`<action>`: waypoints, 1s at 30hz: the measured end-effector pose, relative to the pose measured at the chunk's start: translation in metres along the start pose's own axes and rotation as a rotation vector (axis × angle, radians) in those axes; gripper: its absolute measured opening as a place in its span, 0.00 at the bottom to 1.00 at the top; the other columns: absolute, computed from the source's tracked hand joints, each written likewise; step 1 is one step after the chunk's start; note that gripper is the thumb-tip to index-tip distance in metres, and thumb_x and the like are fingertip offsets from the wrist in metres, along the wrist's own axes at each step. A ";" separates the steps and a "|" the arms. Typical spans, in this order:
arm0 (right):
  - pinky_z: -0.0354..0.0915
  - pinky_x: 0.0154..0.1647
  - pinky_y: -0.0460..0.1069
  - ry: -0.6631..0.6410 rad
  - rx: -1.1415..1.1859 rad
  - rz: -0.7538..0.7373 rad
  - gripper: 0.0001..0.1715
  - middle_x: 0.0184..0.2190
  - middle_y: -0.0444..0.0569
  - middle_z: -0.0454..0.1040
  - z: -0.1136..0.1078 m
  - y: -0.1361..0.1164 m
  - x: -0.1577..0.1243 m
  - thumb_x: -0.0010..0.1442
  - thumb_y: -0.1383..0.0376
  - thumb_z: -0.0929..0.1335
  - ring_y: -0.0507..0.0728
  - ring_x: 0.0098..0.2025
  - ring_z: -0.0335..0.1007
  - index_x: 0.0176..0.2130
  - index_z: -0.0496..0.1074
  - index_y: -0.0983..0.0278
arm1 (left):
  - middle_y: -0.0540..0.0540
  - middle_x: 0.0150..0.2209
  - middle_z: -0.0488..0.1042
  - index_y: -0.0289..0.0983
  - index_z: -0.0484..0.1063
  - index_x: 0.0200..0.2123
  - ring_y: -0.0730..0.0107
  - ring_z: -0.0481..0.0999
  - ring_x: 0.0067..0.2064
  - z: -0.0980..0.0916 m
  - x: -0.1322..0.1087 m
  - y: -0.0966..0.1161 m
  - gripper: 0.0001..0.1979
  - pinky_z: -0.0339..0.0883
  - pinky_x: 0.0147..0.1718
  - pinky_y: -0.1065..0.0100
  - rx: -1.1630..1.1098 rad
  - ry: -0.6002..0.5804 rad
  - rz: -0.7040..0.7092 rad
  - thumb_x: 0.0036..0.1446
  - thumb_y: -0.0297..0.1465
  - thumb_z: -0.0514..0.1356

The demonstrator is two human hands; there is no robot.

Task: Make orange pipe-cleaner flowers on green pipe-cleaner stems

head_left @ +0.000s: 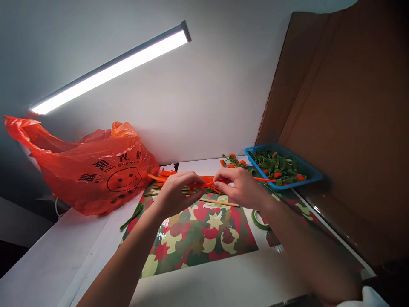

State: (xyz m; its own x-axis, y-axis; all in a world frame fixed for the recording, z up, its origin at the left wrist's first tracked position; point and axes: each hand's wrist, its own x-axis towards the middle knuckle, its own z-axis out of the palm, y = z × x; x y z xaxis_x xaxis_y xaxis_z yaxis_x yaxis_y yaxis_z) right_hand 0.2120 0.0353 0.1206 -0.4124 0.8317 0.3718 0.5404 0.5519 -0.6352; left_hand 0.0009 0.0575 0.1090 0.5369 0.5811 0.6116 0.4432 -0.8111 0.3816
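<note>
Left hand and right hand pinch an orange strip between them.

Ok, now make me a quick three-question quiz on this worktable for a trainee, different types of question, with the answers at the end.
1. Multiple choice: what is the right hand pinching?
a) a pair of scissors
b) an orange strip
c) a paper cup

2. True or false: a smiling face is printed on the orange-red bag.

3. Fill the gap: the roll of green tape lies nearer to the person's ____ arm.

Key: 1. b; 2. true; 3. right.
</note>
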 end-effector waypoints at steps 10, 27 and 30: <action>0.57 0.30 0.46 -0.231 0.424 0.272 0.09 0.25 0.43 0.69 -0.005 0.003 0.005 0.54 0.62 0.68 0.51 0.29 0.62 0.27 0.71 0.65 | 0.50 0.27 0.77 0.39 0.74 0.37 0.74 0.73 0.26 -0.002 -0.001 0.004 0.05 0.62 0.28 0.71 0.290 0.147 0.406 0.60 0.28 0.58; 0.55 0.28 0.47 -0.066 0.099 -0.075 0.09 0.26 0.44 0.72 0.007 0.005 -0.001 0.60 0.65 0.64 0.51 0.27 0.62 0.33 0.73 0.63 | 0.53 0.18 0.64 0.35 0.70 0.24 0.78 0.58 0.21 -0.010 -0.003 0.006 0.12 0.53 0.20 0.74 -0.093 -0.080 -0.069 0.59 0.32 0.58; 0.52 0.31 0.49 0.065 -0.176 -0.297 0.11 0.25 0.44 0.71 0.009 0.003 0.001 0.62 0.68 0.62 0.51 0.28 0.60 0.32 0.72 0.63 | 0.52 0.18 0.65 0.34 0.70 0.23 0.78 0.59 0.21 -0.012 -0.002 0.003 0.15 0.52 0.19 0.73 -0.282 -0.141 -0.256 0.58 0.37 0.59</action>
State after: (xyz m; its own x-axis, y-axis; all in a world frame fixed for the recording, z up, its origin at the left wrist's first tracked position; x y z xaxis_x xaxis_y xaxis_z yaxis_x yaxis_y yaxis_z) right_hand 0.2068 0.0373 0.1132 -0.5259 0.6320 0.5692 0.5239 0.7679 -0.3685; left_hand -0.0073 0.0527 0.1171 0.5367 0.7539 0.3789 0.3713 -0.6143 0.6963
